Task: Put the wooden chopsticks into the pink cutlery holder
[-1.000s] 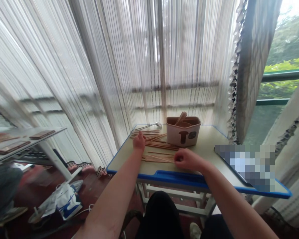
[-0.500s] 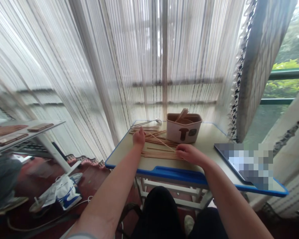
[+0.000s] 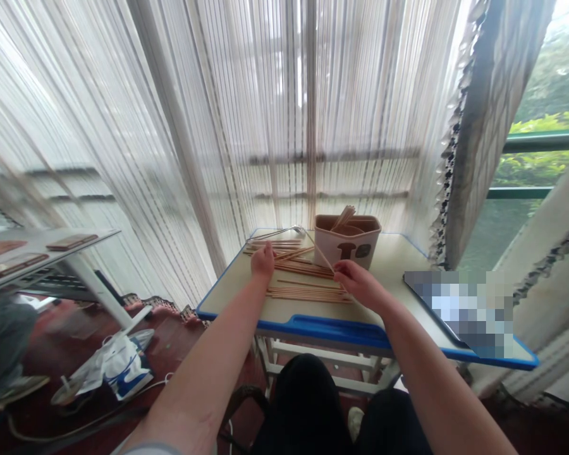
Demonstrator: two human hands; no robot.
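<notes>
My right hand [image 3: 353,278] pinches one wooden chopstick [image 3: 323,256], which slants up and left in front of a bin. My left hand [image 3: 264,262] is closed at the left side of the desk, with a few chopsticks [image 3: 294,253] sticking out to its right; its fingertips are hidden. A row of loose chopsticks [image 3: 308,294] lies near the front of the desk, and more [image 3: 306,269] lie behind it. The white bin [image 3: 329,249] with a brown mark stands at the back, with a bundle of chopsticks [image 3: 345,217] upright in it.
Metal utensils [image 3: 284,232] lie at the desk's back left edge. A dark flat device [image 3: 436,309], its screen blurred, rests on the right of the blue-edged desk [image 3: 227,297]. Another table [image 3: 83,253] stands left, with a white bag [image 3: 121,366] on the floor. Curtains hang behind.
My right hand has lifted the chopstick and turned it steeper, so its far end points toward the back beside the bin. My left hand stays in about the same place.
</notes>
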